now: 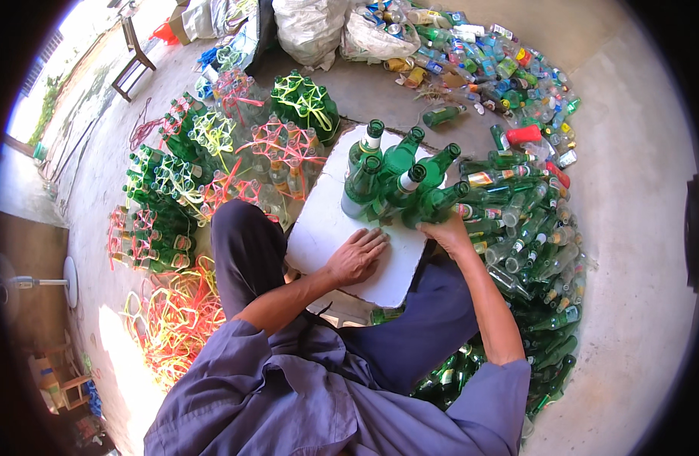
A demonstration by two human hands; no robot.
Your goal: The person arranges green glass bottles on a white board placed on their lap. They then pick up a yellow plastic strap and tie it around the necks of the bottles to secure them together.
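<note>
Nearest the camera from where I sit at the controls spreads a blue-grey shirt (289, 410), with dark trousers (247, 243) beyond it and a white board (387, 285) lying between the knees. On the board's far half stand green bottles (361, 186), six necks by my count, gathered close together. I judge the step in hand to be placing or squaring up this cluster, with the near-right bottle (439, 204) the one being dealt with. As I read it, the next move calls for that bottle to sit firmly against its neighbours before the grasp loosens, since a nudge there could topple the group.

My right hand (448, 232) grasps that bottle low down, thumb on its near side; the bottle hides most of the other fingers, so I cannot tell how far they wrap around. My left hand (357, 257) holds nothing: it lies flat on the board, fingers stretched out and slightly apart, tips just beside the near bottles. I can't tell whether they touch the glass.

Tangled red and yellow straps (178, 327) lie on the left, loose bottles (509, 220) on the right.
</note>
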